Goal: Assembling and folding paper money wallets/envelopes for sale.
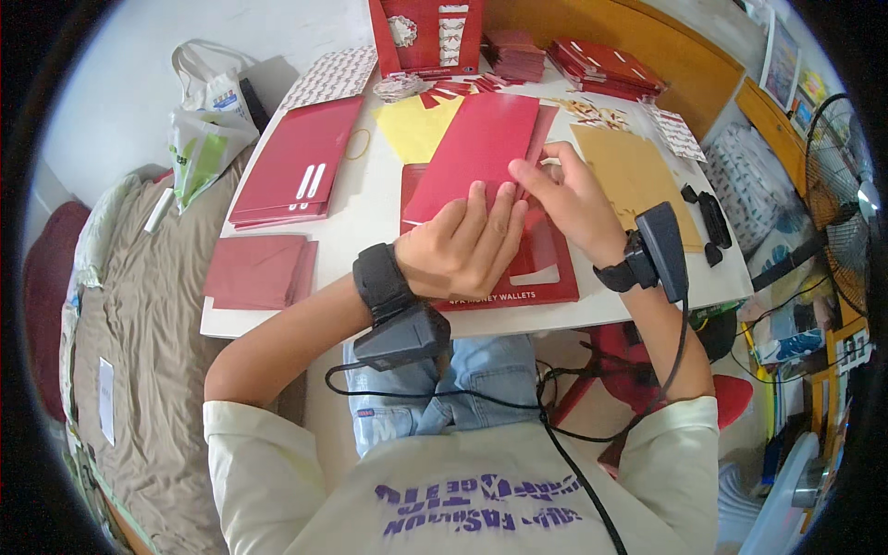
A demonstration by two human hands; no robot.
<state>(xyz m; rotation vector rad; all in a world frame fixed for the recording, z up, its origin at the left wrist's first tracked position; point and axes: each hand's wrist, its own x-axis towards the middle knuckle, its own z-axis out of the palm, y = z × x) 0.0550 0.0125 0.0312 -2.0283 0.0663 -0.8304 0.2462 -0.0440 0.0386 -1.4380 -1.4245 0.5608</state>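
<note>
In the head view, the left hand (462, 245) lies at frame centre with fingers (495, 211) pressed together flat on a red envelope (476, 153), which rests tilted on the white surface (370, 208); the right hand (573, 199) pinches the envelope's right edge; a red sheet stack (296, 166) sits upper left; a tan sheet (634, 176) lies right.

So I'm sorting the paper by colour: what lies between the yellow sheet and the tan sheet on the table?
In the head view, the red envelope that both hands press on lies between the yellow sheet and the tan sheet.
</note>
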